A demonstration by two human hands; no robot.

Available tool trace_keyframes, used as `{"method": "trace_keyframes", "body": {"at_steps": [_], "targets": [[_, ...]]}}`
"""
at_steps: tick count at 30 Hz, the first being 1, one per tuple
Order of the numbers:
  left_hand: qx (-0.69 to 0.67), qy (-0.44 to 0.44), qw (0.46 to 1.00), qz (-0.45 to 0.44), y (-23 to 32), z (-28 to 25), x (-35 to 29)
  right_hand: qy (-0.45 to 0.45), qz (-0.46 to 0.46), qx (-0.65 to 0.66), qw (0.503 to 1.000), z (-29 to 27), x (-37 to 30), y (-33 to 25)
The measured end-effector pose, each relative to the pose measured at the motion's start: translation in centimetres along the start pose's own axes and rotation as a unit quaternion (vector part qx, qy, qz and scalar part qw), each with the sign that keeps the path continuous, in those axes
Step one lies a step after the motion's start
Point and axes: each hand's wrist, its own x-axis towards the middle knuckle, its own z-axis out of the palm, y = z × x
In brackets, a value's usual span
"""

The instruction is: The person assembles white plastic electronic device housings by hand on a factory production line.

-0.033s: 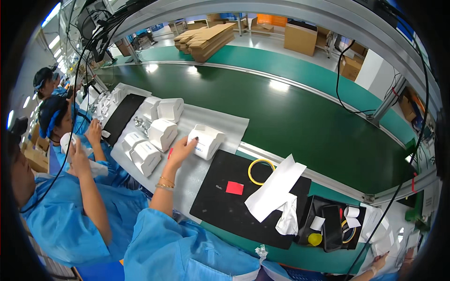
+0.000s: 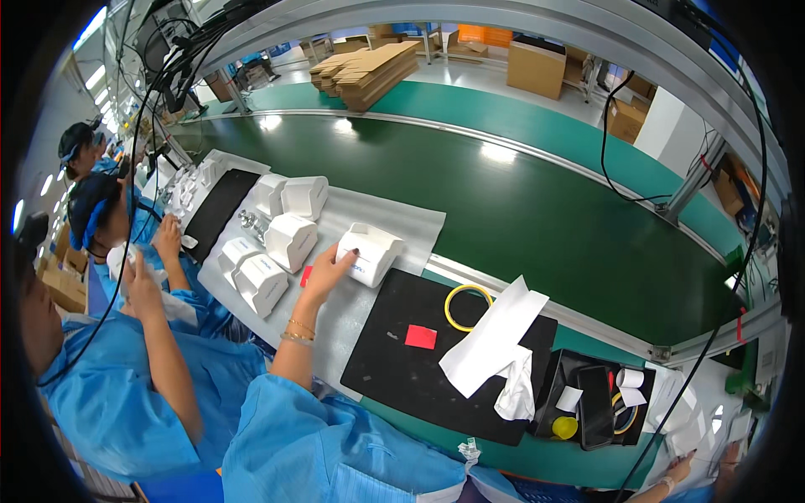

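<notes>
My left hand [image 2: 325, 277] grips a white plastic device housing [image 2: 381, 250] by its left side, the thumb pressed on its front and the other fingers mostly hidden. The housing rests on a silvery grey sheet [image 2: 340, 323]. To its left stand several similar white housings [image 2: 291, 238], with a small clear part [image 2: 251, 221] among them. Close to my wrist lies a red tag [image 2: 306, 275]. At the lower right edge, what appears to be my right hand [image 2: 677, 471] is beside white wrapped items [image 2: 683, 423]; its fingers are too unclear to read.
A black mat [image 2: 394, 352] holds a yellow tape roll [image 2: 468, 308], red square [image 2: 420, 337], white paper [image 2: 495, 335] and white cloth [image 2: 514, 390]. Right of it stands a black tray [image 2: 545, 402] with a phone [image 2: 595, 411]. A green conveyor [image 2: 520, 210] runs behind; co-workers [image 2: 126, 377] sit left.
My left thumb and wrist have shifted very slightly to the right. The white housing under them stays in place.
</notes>
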Motion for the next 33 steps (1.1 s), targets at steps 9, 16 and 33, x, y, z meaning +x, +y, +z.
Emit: {"method": "trace_keyframes", "body": {"at_steps": [9, 16, 33], "targets": [[0.148, 0.098, 0.943, 0.282, 1.8, 3.3, -2.2, 0.153, -0.087, -0.021, 0.984, -0.5, -6.8, -3.9], [0.196, 0.177, 0.916, 0.302, 2.2, 4.7, -1.8, 0.286, -0.45, -0.255, 0.807, 10.1, -28.1, -16.2], [-0.35, -0.311, 0.87, 0.158, 8.3, -1.8, -11.1, -0.8, 0.057, 0.048, 0.595, 41.1, -67.6, -16.2]]}}
